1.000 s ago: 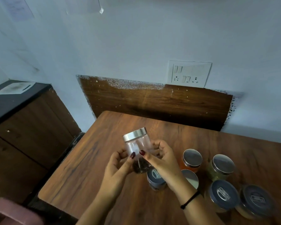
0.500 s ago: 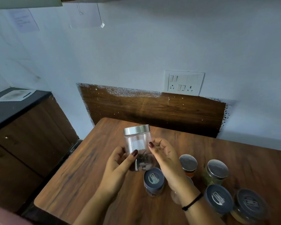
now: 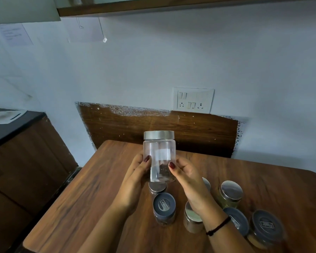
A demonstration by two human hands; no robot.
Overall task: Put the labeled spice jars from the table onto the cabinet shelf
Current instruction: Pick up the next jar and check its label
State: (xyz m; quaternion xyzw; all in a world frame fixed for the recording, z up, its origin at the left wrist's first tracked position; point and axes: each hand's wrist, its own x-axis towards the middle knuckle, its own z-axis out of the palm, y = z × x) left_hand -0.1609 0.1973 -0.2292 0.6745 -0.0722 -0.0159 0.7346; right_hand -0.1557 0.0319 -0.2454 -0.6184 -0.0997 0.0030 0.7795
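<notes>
Silver-lidded and clear-walled, the cylindrical spice jar (image 3: pixel 159 156) was upright in both of your hands, lifted off the brown wood-grain table (image 3: pixel 91 198) and above its middle. Your left hand (image 3: pixel 133 181) was clamped on the lower left wall of the jar and your right hand (image 3: pixel 188 178) on the lower right wall, with both thumbs on the near face.

Compared with a second ago, you had raised the jar and brought it from a tilt to vertical. Your head had also tipped up, so the front edge of the brown wooden cabinet shelf (image 3: pixel 171 6) had entered the top of the view. Judged from this, the lift was under way but placement was not yet done. The jar was well below the shelf. Several jars stood toward the near right corner of the table, among them a round blue-lidded jar (image 3: pixel 164 205) and a silver-lidded jar of yellow-green contents (image 3: pixel 231 192).

The white label (image 3: pixel 162 155) faced away from you and could not be read. The shelf's upper surface was out of view. Your right wrist covered part of one jar.
</notes>
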